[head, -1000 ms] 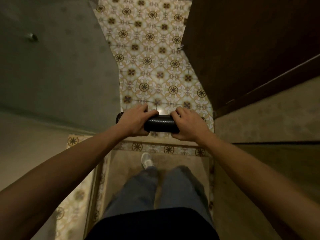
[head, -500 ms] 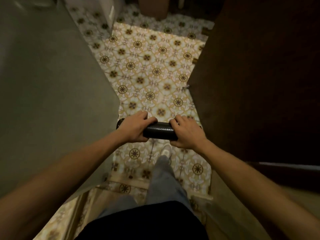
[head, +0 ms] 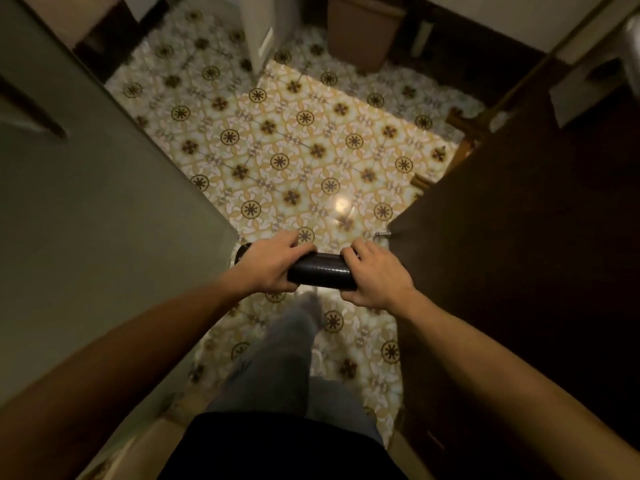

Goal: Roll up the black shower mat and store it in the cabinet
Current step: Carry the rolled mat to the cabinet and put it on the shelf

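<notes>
The black shower mat (head: 320, 274) is rolled into a tight cylinder and held level in front of my body, above the patterned tile floor. My left hand (head: 272, 266) is wrapped around its left part, with the roll's end sticking out past my knuckles. My right hand (head: 375, 277) grips its right end. Only the middle stretch of the roll shows between my hands. No cabinet can be told apart for certain in this view.
A grey-green wall (head: 86, 220) closes in on the left and a dark wooden door (head: 519, 254) on the right, leaving a narrow passage. Ahead lie patterned tiles (head: 311, 150), a brown bin (head: 363, 32) and a white upright panel (head: 258, 32). My legs are below.
I have walked forward through the doorway: the step and threshold dropped out of view behind me, and more of the tiled room ahead appeared. Both hands kept their grip on the roll.
</notes>
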Demonstrator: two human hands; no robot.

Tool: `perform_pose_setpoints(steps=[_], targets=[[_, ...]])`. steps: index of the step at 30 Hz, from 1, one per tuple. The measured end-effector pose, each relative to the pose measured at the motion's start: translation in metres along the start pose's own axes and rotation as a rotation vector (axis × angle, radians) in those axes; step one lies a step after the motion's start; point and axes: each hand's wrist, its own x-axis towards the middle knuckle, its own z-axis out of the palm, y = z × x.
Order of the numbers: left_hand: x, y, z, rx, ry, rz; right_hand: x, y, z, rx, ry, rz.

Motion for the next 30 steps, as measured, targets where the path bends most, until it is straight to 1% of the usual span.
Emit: perform_pose_setpoints(steps=[6,8,11,14,18,22,26,30], targets=[[0.086,-0.058,-0.021,-0.069,0.001,-0.139,0.108,0.077,-0.036,-0.051,-0.046,-0.088],[0.109,-0.078,-0.030,-0.040,0.015,-0.180,0.144,0.099,-0.050,-0.100,-0.039,-0.121],[0.139,-0.110,-0.055,-0.060,0.027,-0.227,0.193,0.124,-0.077,-0.087,-0.040,-0.144],[0.169,-0.142,-0.085,-0.029,0.016,-0.236,0.235,0.144,-0.098,-0.086,-0.041,-0.151],[0.209,-0.189,-0.114,-0.058,0.002,-0.273,0.301,0.173,-0.121,-0.049,-0.048,-0.177],[0.251,-0.243,-0.130,-0.120,0.025,-0.382,0.388,0.204,-0.150,-0.103,-0.081,-0.273],[0.281,-0.298,-0.149,-0.181,0.103,-0.499,0.478,0.220,-0.193,-0.189,-0.110,-0.360],[0.291,-0.354,-0.172,-0.227,0.161,-0.606,0.561,0.215,-0.231,-0.257,-0.139,-0.473]])
